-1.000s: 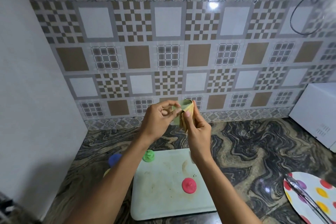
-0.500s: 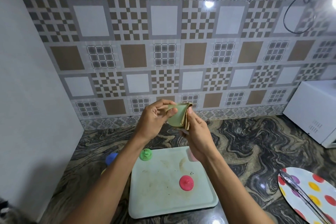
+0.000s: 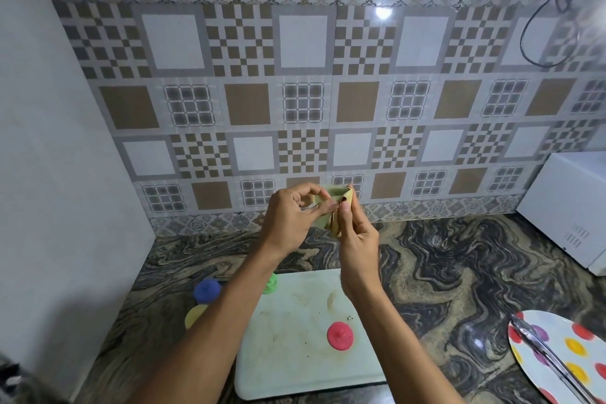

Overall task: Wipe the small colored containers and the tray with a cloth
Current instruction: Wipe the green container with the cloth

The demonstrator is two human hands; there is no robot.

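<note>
Both hands are raised above the counter in front of the tiled wall. My right hand [image 3: 355, 239] grips a folded yellow-green cloth [image 3: 331, 207], and my left hand [image 3: 288, 220] pinches its edge from the left. Whether a container sits inside the cloth is hidden. Below lies a pale stained tray [image 3: 295, 344] with a pink container [image 3: 340, 335] on it. A green container [image 3: 271, 284] stands at the tray's far left corner, partly behind my left arm. A blue container [image 3: 207, 289] and a yellow container [image 3: 196, 315] stand on the counter to the tray's left.
A dark marbled counter [image 3: 459, 272] runs to the tiled wall. A white appliance [image 3: 570, 207] stands at the right. A polka-dot plate [image 3: 570, 354] with metal tongs [image 3: 551, 357] lies at the front right. A white side wall closes the left.
My hands stay together on the cloth. The fingers have shifted slightly and refolded it. The head camera drifted a little.
</note>
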